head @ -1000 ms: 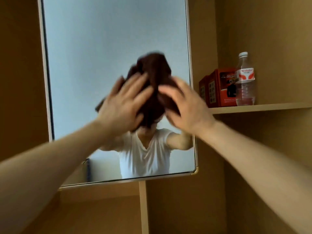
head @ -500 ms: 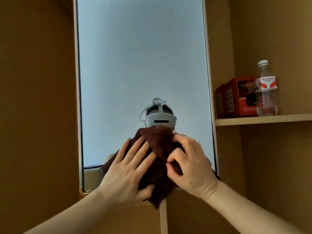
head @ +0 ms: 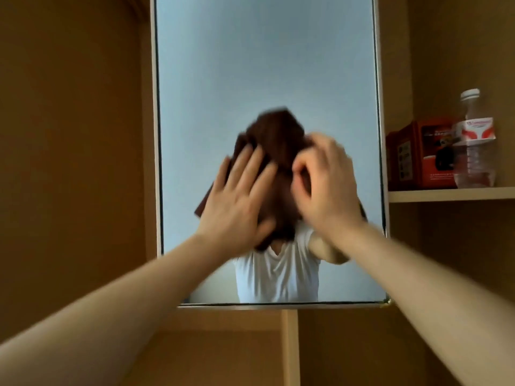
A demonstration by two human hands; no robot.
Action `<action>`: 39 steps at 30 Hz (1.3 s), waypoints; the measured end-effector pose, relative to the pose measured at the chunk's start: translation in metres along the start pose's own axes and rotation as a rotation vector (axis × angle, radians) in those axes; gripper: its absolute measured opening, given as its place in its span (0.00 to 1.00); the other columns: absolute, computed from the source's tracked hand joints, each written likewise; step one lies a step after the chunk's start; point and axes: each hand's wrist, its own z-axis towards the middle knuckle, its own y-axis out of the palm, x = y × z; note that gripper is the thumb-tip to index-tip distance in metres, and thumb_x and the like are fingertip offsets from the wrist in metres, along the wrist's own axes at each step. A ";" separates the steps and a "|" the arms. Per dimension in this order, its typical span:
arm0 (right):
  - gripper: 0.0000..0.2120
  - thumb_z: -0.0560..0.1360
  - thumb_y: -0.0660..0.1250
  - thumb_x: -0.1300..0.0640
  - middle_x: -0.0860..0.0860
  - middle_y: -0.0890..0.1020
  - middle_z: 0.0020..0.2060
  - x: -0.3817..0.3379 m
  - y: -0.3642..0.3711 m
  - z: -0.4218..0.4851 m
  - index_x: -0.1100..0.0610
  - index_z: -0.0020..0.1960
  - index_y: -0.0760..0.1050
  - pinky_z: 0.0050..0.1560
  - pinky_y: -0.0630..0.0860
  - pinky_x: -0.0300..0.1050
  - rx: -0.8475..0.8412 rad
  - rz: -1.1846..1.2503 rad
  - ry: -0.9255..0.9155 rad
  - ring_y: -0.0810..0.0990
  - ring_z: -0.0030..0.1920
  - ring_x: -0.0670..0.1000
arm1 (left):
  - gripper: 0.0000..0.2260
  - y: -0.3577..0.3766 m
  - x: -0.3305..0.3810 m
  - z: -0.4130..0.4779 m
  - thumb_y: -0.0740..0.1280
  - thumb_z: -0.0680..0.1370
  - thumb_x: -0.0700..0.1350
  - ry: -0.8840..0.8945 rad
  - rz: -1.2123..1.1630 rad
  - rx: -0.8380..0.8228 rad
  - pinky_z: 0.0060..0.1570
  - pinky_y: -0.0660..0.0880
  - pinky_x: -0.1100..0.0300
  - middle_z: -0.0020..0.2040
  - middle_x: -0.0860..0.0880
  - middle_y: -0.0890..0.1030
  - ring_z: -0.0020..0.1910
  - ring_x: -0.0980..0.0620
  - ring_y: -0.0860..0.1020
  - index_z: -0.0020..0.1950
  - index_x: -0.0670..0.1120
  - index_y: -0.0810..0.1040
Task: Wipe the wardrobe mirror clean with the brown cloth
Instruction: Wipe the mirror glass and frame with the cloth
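Fingers point(head: 250, 165) of our left hand point(head: 237, 207) lie straight and slightly spread, pressed flat on the crumpled dark brown cloth point(head: 278, 140); they curl round nothing. On our right hand point(head: 326, 185) the fingers point(head: 299, 165) are bent, and the thumb and forefinger appear to pinch a fold of the cloth, though motion blur keeps us from seeing the grip sharply. We hold the two hands side by side, the left on the lower left part of the cloth, the right on its right side.

The cloth sits against the glass of the tall rectangular wardrobe mirror point(head: 264, 65), about midway across and a little below the middle of the glass we can see, clear of the bottom edge. Its top corner pokes up above both hands. A thin pale metal frame point(head: 153, 135) borders the mirror. Below the cloth, the glass reflects a white V-neck T-shirt point(head: 278, 274) and a raised arm.

Tan wooden wardrobe panels point(head: 69, 162) surround the mirror. To its right a light wooden shelf point(head: 451, 194) carries a red cardboard box point(head: 423, 154) and, just in front of it, an upright clear plastic bottle point(head: 475, 146) with a white cap and a red-and-white label. Under the mirror a pale vertical wooden strip point(head: 289, 346) runs down.
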 end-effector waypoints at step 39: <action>0.16 0.61 0.74 0.48 0.51 0.75 0.58 -0.025 -0.007 0.050 0.52 0.44 0.74 0.59 0.60 0.53 -0.443 -0.121 -0.210 0.73 0.60 0.58 | 0.20 -0.063 -0.086 -0.007 0.60 0.79 0.54 -1.260 -1.211 0.054 0.53 0.70 0.54 0.62 0.47 0.74 0.61 0.47 0.73 0.68 0.47 0.68</action>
